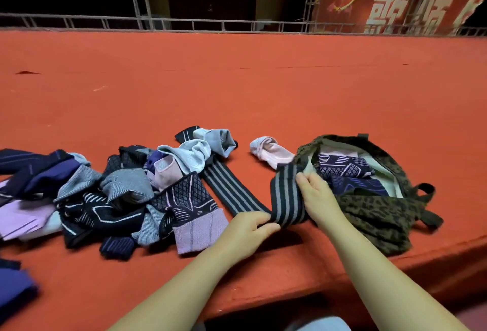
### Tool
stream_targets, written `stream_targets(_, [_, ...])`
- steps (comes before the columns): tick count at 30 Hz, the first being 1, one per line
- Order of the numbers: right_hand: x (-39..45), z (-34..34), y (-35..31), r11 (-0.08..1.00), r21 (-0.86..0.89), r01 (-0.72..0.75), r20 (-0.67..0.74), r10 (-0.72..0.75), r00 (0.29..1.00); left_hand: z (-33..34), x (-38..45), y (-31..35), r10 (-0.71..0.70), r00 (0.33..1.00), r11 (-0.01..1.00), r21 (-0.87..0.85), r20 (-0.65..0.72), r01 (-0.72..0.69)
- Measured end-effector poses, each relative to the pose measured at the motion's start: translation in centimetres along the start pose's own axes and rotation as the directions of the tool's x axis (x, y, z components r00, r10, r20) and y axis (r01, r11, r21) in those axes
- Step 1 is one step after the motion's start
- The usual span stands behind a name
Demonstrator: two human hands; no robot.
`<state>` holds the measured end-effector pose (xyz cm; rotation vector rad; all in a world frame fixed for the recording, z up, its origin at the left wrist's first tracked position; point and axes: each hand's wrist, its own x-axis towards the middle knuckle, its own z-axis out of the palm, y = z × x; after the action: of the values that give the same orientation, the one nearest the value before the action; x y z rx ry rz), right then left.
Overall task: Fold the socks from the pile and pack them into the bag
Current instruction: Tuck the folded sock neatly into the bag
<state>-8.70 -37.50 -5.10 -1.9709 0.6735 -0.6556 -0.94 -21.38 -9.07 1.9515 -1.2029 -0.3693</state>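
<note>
Both hands, left hand and right hand, pinch the striped sock, bag at 3 o'clock.

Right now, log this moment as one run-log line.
step: folding striped sock | left hand: pinches fold | right hand: grips end | camouflage bag: open, socks inside | sock pile: remains

Red banner: large white Chinese characters, partly cut off.
</note>
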Motion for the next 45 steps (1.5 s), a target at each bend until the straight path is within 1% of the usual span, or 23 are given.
stream_targets(2, [0.4,1.0,1.6,0.990,-0.133,-0.051,0.180,0.075,0.981,0.8,-1.0,-0.3,-0.045,0.998,0.998,0.035,0.044,0.043])
stream_targets(3, [0.5,1.5,2.2,0.980,-0.198,-0.039,0.261,0.091,0.961,1.1,-1.6,-0.7,-0.072,0.996,0.996,0.056,0.047,0.069])
stream_targets(5, [0.6,2.7,3.1,0.967,-0.256,0.002,0.355,0.092,0.930,1.6,-2.5,-1.4,-0.103,0.994,0.992,0.078,0.038,0.100])
stream_targets(8, [0.9,4.2,3.6,0.961,-0.273,0.041,0.415,0.079,0.906,1.9,-3.4,-2.2,-0.138,0.987,0.984,0.102,-0.079,0.146])
stream_targets(9, [1.0,4.6,3.6,0.946,-0.319,0.052,0.429,0.095,0.898,1.9,-3.8,-2.3,-0.145,0.979,0.982,0.097,-0.147,0.160])
stream_targets(11, [1.2,5.4,3.9,0.900,-0.429,0.080,0.431,0.126,0.894,2.0,-4.3,-2.2,-0.095,0.961,0.987,0.104,-0.258,0.125])
stream_targets(12, [1.2,5.6,4.0,0.883,-0.463,0.083,0.415,0.133,0.900,2.1,-4.4,-2.4,-0.044,0.962,0.986,0.145,-0.271,0.087])
stream_targets(13, [1.2,5.7,4.1,0.879,-0.471,0.079,0.399,0.133,0.907,2.1,-4.5,-2.6,-0.011,0.972,0.977,0.204,-0.236,0.061])
stream_targets(14, [1.1,5.7,4.2,0.885,-0.460,0.067,0.386,0.132,0.913,2.2,-4.4,-2.6,0.020,0.983,0.965,0.261,-0.180,0.028])
stream_targets(16, [0.8,5.1,4.2,0.934,-0.356,0.024,0.377,0.120,0.918,2.2,-4.2,-2.6,0.014,0.996,0.933,0.361,-0.083,0.017])
stream_targets(17, [0.6,4.6,4.3,0.961,-0.278,0.008,0.386,0.104,0.917,2.1,-4.1,-2.5,0.003,0.997,0.930,0.367,-0.076,0.025])
stream_targets(19, [-0.2,3.1,4.6,0.986,-0.159,0.050,0.415,0.021,0.909,2.0,-3.9,-2.4,-0.009,0.993,0.939,0.340,-0.116,0.048])
stream_targets(21, [-1.3,1.1,4.9,0.994,-0.072,0.088,0.509,-0.039,0.860,1.9,-3.6,-2.4,-0.024,0.987,0.954,0.290,-0.158,0.069])
stream_targets(23, [-2.2,-0.4,5.3,0.977,-0.128,0.173,0.632,-0.054,0.773,1.9,-3.5,-2.5,-0.021,0.978,0.970,0.233,-0.207,0.070])
stream_targets(24, [-2.5,-0.8,5.5,0.955,-0.185,0.231,0.661,-0.053,0.749,1.9,-3.6,-2.5,-0.025,0.974,0.978,0.195,-0.227,0.070])
stream_targets(25, [-2.7,-0.9,5.6,0.938,-0.212,0.276,0.664,-0.069,0.745,1.9,-3.7,-2.4,-0.040,0.970,0.985,0.155,-0.239,0.079])
stream_targets(28, [-3.0,-0.5,5.4,0.933,-0.169,0.318,0.594,-0.161,0.788,2.2,-3.9,-2.1,-0.091,0.972,0.994,0.040,-0.216,0.102])
stream_targets(31, [-3.5,-0.4,5.3,0.948,-0.140,0.286,0.552,-0.165,0.818,2.3,-4.0,-1.2,-0.149,0.970,0.980,-0.157,-0.193,0.120])
stream_targets(33, [-3.7,-0.4,5.1,0.970,-0.060,0.237,0.518,-0.172,0.838,2.2,-4.3,-0.7,-0.175,0.965,0.964,-0.232,-0.197,0.127])
stream_targets(35, [-3.7,-0.3,4.8,0.983,-0.013,0.186,0.450,-0.160,0.878,2.2,-4.5,-0.5,-0.199,0.961,0.957,-0.251,-0.192,0.148])
stream_targets(38, [-3.3,0.3,4.4,0.987,-0.045,0.155,0.357,-0.129,0.925,2.3,-4.5,-0.8,-0.249,0.946,0.950,-0.242,-0.209,0.197])
stream_targets(43, [-2.3,2.4,3.9,0.992,-0.089,0.095,0.307,-0.063,0.950,2.5,-4.3,-1.3,-0.317,0.911,0.932,-0.265,-0.262,0.249])
stream_targets(45, [-1.6,3.5,4.1,0.986,-0.152,0.074,0.315,-0.023,0.949,2.3,-4.3,-1.6,-0.339,0.886,0.922,-0.298,-0.316,0.246])
